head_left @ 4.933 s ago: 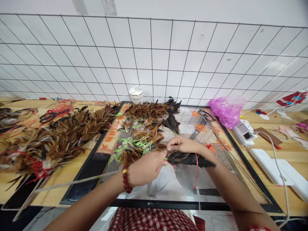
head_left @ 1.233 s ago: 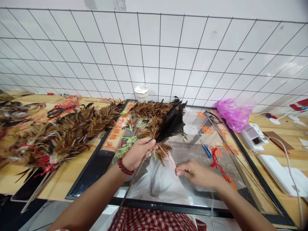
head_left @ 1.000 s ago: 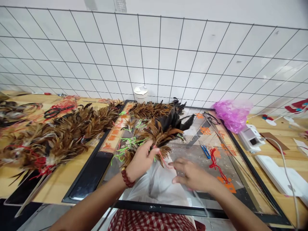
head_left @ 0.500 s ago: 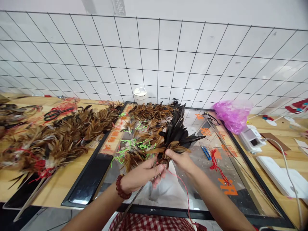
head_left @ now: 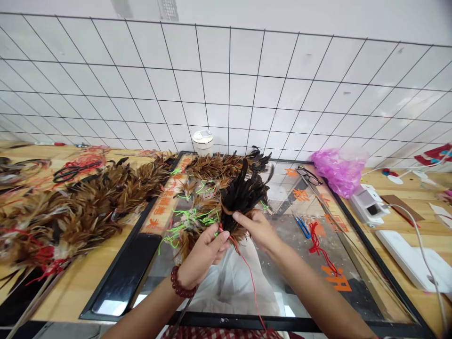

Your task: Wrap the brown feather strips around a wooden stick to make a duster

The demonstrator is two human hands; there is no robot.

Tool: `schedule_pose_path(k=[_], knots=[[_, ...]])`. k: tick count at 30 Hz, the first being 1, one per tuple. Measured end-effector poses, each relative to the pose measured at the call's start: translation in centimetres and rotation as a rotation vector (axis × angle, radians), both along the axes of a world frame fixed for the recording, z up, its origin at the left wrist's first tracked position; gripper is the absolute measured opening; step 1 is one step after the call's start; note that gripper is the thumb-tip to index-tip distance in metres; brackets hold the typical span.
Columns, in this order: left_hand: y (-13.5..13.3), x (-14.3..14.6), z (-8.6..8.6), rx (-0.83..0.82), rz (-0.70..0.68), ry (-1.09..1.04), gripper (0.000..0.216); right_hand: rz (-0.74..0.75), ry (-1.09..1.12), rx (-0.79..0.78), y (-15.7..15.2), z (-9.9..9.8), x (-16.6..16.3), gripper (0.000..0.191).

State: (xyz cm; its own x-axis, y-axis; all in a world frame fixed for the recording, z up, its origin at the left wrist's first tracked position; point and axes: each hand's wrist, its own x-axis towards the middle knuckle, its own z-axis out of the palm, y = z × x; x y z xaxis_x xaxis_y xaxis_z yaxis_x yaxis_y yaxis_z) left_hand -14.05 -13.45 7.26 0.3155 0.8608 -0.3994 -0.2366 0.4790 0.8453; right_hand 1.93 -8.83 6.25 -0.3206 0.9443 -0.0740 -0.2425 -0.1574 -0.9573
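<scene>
The dark feather bundle (head_left: pixel 243 190) is held up over the glass panel (head_left: pixel 287 263) set in the counter (head_left: pixel 79 294), right in front of the person. Its tips fan toward the tiled wall (head_left: pixel 212 84), its bound base points back at the person, and its long axis leans slightly right. The left hand (head_left: pixel 208 249) pinches the base between thumb and fingers, where a red cord (head_left: pixel 252 278) trails down to the near edge. The right hand (head_left: pixel 256 230) lays its thumb against the lower feathers; its fingers are partly hidden, so I can't tell how they close.

Green-tied tufts (head_left: pixel 194 219) crowd close on the left, partly behind the bundle. Beyond lies a brown feather row (head_left: pixel 215 165). Blue snips (head_left: pixel 302 227) and a red cord tangle (head_left: pixel 319 249) sit off to the right, a phone (head_left: pixel 127 273) to the left.
</scene>
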Motion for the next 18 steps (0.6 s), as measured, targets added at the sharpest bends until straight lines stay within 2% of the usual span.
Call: schedule_pose_path(k=[5, 8, 10, 11, 12, 14, 15, 16, 18], knots=[[0.1, -1.0, -0.2, -0.062, -0.106, 0.054, 0.051, -0.016, -0.031, 0.046, 0.1, -1.0, -0.9, 0.036], [0.3, -1.9, 0.0, -0.152, -0.136, 0.068, 0.054, 0.105, -0.119, 0.177, 0.9, -1.2, 0.2, 0.035], [0.8, -2.6, 0.4, -0.187, -0.128, 0.049, 0.054, 0.214, -0.369, 0.312, 2.2, -1.0, 2.3, 0.034], [1.2, -3.0, 0.8, -0.190, -0.119, 0.029, 0.053, 0.222, -0.563, 0.363, 3.0, -1.0, 3.7, 0.033], [1.7, -3.3, 1.3, -0.182, -0.108, 0.005, 0.053, 0.164, -0.800, 0.387, 3.9, -1.0, 5.1, 0.030], [3.0, -3.9, 2.3, -0.156, -0.094, -0.051, 0.051, -0.037, -1.274, 0.322, 5.6, -1.3, 7.7, 0.030], [3.7, -4.0, 2.7, -0.151, -0.099, -0.079, 0.048, -0.099, -1.437, 0.255, 6.3, -1.5, 8.7, 0.032], [4.4, -4.0, 3.1, -0.158, -0.117, -0.110, 0.045, -0.123, -1.539, 0.193, 6.9, -1.8, 9.3, 0.034], [5.8, -3.9, 3.5, -0.201, -0.185, -0.188, 0.037, -0.073, -1.580, 0.129, 7.5, -2.3, 10.0, 0.032]])
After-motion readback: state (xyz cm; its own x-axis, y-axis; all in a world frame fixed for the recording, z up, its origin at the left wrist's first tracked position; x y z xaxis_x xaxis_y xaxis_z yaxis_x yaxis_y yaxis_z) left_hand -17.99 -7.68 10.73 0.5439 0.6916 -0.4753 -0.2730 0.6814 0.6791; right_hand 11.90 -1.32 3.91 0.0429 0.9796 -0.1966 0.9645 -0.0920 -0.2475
